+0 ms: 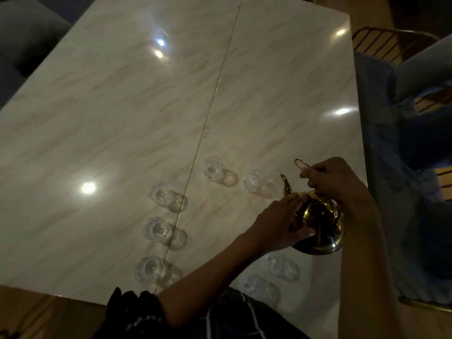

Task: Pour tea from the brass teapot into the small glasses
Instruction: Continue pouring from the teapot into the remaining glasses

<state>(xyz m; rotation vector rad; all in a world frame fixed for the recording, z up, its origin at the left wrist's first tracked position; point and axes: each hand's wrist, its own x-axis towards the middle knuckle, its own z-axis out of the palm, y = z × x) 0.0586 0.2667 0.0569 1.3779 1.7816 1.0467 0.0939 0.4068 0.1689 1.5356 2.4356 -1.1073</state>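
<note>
The brass teapot (pixel 320 226) stands on the marble table (pixel 122 118) near its right front edge, spout pointing away toward the glasses. My right hand (pixel 332 177) grips the thin wire handle above the lid. My left hand (pixel 281 221) rests with straight fingers against the pot's left side. Several small clear glasses stand around it: one (pixel 214 166) and another (pixel 255 179) beyond the spout, three in a column at left (pixel 157 192), (pixel 155 228), (pixel 148 269), and two close to me under my arms (pixel 278 265), (pixel 259 286). I cannot tell whether any holds tea.
A brass seam (pixel 215 99) runs down the tabletop. A blue cushioned chair with a gold wire back (pixel 391 45) stands along the right edge. A grey sofa (pixel 22 33) lies at far left. Ceiling lights reflect off the marble.
</note>
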